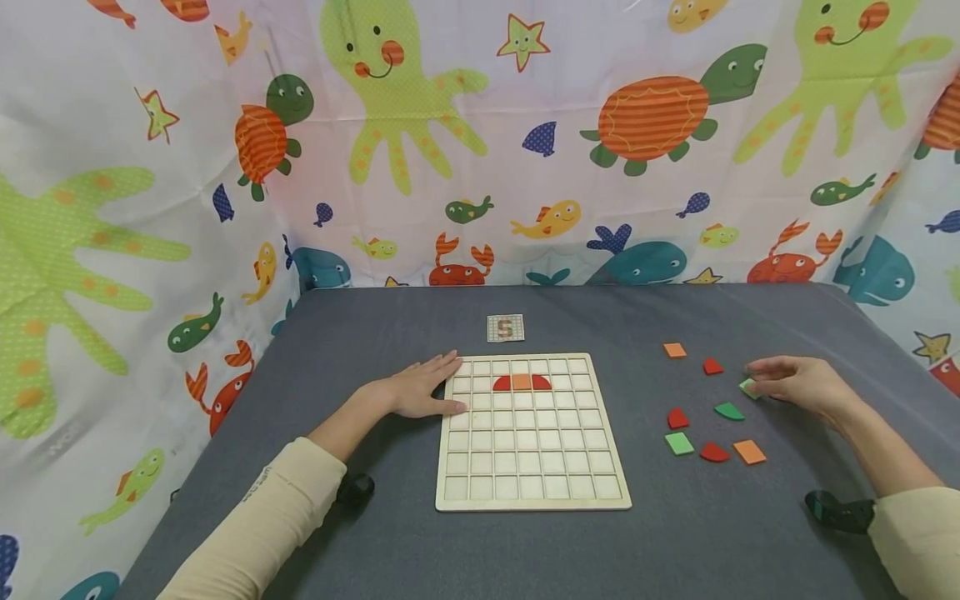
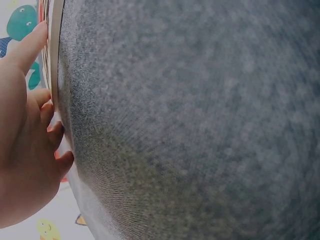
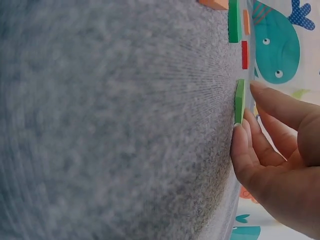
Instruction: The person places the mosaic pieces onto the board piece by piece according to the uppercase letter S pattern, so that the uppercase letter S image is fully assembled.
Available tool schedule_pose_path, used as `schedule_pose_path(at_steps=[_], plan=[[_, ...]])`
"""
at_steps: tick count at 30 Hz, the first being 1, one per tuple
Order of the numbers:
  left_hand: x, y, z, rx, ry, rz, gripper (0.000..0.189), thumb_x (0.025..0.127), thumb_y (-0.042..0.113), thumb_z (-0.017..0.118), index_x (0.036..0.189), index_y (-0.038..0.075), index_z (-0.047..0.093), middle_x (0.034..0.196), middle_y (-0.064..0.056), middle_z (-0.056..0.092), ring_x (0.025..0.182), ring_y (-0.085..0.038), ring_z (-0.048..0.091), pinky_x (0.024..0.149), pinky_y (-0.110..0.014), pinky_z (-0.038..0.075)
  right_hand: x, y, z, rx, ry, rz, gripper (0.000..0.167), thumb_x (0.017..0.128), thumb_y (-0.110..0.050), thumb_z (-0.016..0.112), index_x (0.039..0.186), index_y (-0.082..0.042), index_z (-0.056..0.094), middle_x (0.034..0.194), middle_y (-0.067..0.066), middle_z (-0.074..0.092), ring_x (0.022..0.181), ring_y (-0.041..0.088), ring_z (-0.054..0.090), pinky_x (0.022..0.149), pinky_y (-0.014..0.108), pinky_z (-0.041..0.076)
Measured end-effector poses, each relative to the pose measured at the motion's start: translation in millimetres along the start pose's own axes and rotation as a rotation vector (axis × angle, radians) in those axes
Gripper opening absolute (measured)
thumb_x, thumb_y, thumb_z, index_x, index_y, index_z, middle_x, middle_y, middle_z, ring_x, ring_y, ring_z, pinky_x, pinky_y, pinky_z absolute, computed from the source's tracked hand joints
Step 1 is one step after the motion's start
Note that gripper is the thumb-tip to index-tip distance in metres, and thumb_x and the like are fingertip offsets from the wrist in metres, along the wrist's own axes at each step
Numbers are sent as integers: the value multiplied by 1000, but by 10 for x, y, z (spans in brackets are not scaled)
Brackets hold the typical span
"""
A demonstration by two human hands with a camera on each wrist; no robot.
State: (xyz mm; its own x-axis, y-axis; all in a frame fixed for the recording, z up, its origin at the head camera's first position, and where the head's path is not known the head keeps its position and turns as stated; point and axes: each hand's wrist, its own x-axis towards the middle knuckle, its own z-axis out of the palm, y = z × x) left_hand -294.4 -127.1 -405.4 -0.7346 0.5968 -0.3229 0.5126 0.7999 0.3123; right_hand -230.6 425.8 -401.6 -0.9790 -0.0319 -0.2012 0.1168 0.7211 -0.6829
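My left hand [image 1: 420, 388] rests along the left edge of a wooden grid board [image 1: 534, 505], fingers stretched out and thumb on its rim. In the board's second row, an orange square [image 1: 522, 382] sits between two red quarter-round pieces, the left one [image 1: 502, 384] and the right one [image 1: 541, 382]. To the right of the board, my right hand [image 1: 802, 385] has its thumb and fingers around a light green square [image 3: 240, 101] at the tabletop. One fingertip touches that square's edge in the right wrist view; a dark green quarter-round piece [image 1: 728, 411] lies nearby.
More loose pieces lie right of the board: orange squares [image 1: 749, 452], red quarter-rounds [image 1: 714, 452] and another light green square [image 1: 679, 443]. Behind the board is a small pattern card [image 1: 506, 328]. A printed sea-animal curtain [image 1: 555, 167] hangs behind the grey table [image 1: 375, 550].
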Motion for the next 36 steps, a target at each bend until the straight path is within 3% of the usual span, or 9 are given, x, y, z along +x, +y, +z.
schedule_pose_path(at_steps=[6,15,25,31,36], plan=[[12,-8,12,3,-1,-3,89,92,61,48,155,12,7,159,-5,1,144,-23,2,113,-48,7,14,-15,32,-72,47,-24,61,85,-30,74,124,12,53,100,11,65,87,14,55,69,29,47],[8,0,11,7,1,-13,90,91,61,48,155,13,7,159,-4,2,144,-23,2,113,-48,7,19,-37,51,-141,50,-59,56,85,-25,73,123,12,54,105,24,62,97,38,55,74,43,47],[12,2,9,16,-1,-14,89,92,61,48,155,13,7,159,-4,2,144,-23,2,113,-48,7,14,-64,66,-205,74,-81,47,84,-18,74,117,11,57,106,29,61,97,44,55,74,51,48],[7,5,10,16,-1,-11,88,92,60,48,155,12,7,159,-5,2,144,-23,2,113,-48,7,33,-56,40,-205,48,-68,48,84,-17,74,119,11,56,111,35,57,102,49,52,76,55,47],[4,9,10,9,-2,-18,89,92,61,48,155,12,7,159,-5,2,144,-23,2,113,-48,7,27,-53,21,-188,37,-66,51,84,-19,74,120,12,56,107,32,58,98,45,53,73,49,48]])
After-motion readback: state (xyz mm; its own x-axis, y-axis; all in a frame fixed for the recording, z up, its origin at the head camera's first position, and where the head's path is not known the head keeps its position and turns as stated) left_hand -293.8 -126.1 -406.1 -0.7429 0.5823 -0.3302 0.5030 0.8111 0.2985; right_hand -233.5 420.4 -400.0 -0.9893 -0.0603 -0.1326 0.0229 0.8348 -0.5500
